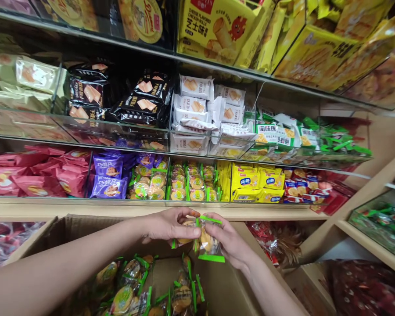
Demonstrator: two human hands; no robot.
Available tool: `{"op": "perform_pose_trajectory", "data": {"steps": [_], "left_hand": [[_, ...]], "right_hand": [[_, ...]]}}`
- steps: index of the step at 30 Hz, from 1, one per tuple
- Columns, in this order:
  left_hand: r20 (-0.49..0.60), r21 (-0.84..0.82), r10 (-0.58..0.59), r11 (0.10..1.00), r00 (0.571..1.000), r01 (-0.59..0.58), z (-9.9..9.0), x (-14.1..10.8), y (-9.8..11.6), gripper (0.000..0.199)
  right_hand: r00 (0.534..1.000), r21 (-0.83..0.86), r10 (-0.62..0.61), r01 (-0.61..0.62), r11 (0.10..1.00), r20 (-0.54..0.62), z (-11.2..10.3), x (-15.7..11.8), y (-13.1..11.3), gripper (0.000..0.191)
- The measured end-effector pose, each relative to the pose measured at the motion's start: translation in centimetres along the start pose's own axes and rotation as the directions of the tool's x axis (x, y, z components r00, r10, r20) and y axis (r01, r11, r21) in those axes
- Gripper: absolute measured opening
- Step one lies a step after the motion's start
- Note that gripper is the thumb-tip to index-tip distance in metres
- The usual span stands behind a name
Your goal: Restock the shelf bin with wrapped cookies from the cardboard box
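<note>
My left hand is closed on a clear packet of round biscuits with bright green ends. Close against it, my right hand grips another such biscuit packet, its fingers over the upper part. The two packets touch or overlap between my hands. Both hands are above an open cardboard box holding several more green-edged biscuit packets. Just beyond my hands, matching packets stand stacked in a glass-fronted compartment of the bottom shelf.
Purple cookie packets and red packets fill compartments at left; yellow packets stand at right. A glass shelf edge runs above this row. A wooden ledge lies between shelf and box. Slanting shelving stands at right.
</note>
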State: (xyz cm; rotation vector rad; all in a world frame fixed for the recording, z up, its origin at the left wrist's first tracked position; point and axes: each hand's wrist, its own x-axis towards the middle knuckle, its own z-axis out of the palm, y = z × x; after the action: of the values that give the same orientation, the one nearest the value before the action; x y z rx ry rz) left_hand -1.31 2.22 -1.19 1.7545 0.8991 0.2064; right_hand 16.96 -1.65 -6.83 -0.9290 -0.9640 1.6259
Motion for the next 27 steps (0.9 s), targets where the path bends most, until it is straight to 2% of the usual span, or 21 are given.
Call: {"op": "perform_pose_trajectory", "data": {"steps": [3,5,8,10,13,16,18,20,21,22,24,27], "left_hand": [[0.041,-0.161,-0.041,0.986,0.998,0.047,1.2,0.2,-0.5,0.084],[0.006,-0.245,-0.045,0.969,0.999,0.045,2.0,0.4,-0.8,0.100],[-0.054,-0.409,-0.005,0.913,0.999,-0.017,2.9,0.6,-0.9,0.106],[-0.036,-0.455,0.021,0.890,0.999,-0.035,3.2,0.7,-0.7,0.104],[-0.037,-0.464,0.039,0.884,0.999,-0.052,3.3,0.8,-0.4,0.090],[-0.102,-0.468,-0.006,0.882,0.995,-0.043,3.5,0.9,-0.4,0.076],[-0.127,-0.470,-0.040,0.882,0.991,-0.025,3.7,0.9,-0.4,0.075],[-0.148,-0.453,-0.057,0.891,0.987,-0.017,3.9,1.0,-0.2,0.073],[-0.166,-0.430,-0.053,0.902,0.985,-0.024,4.0,1.0,-0.1,0.072],[-0.189,-0.400,-0.039,0.916,0.981,-0.040,4.1,1.0,0.1,0.071],[-0.260,-0.317,0.027,0.942,0.965,-0.112,4.2,1.2,0.4,0.068],[-0.384,-0.189,0.166,0.949,0.908,-0.253,3.9,1.5,0.5,0.063]], "right_hand": [[0.998,0.131,-0.007,0.016,0.991,-0.070,1.1,0.0,0.1,0.040],[0.997,0.157,-0.041,0.051,0.986,-0.068,1.8,-0.1,0.0,0.041],[0.987,0.126,-0.096,0.113,0.986,-0.130,2.3,-0.2,0.1,0.044],[0.958,0.008,-0.173,0.180,0.984,-0.229,2.3,-0.1,0.3,0.046],[0.885,-0.264,-0.321,0.239,0.935,-0.337,2.0,0.4,1.0,0.043],[0.842,-0.439,-0.424,0.258,0.860,-0.335,1.7,0.8,1.4,0.038],[0.789,-0.523,-0.519,0.305,0.795,-0.328,1.5,0.8,1.4,0.034],[0.736,-0.577,-0.596,0.346,0.740,-0.322,1.2,0.6,1.4,0.031],[0.728,-0.580,-0.610,0.362,0.730,-0.314,1.1,0.5,1.3,0.029],[0.741,-0.566,-0.606,0.377,0.733,-0.290,1.0,0.3,1.3,0.029],[0.802,-0.481,-0.568,0.431,0.763,-0.184,0.8,-0.1,1.2,0.034],[0.874,-0.258,-0.485,0.464,0.847,-0.022,0.9,-0.6,1.4,0.059]]}}
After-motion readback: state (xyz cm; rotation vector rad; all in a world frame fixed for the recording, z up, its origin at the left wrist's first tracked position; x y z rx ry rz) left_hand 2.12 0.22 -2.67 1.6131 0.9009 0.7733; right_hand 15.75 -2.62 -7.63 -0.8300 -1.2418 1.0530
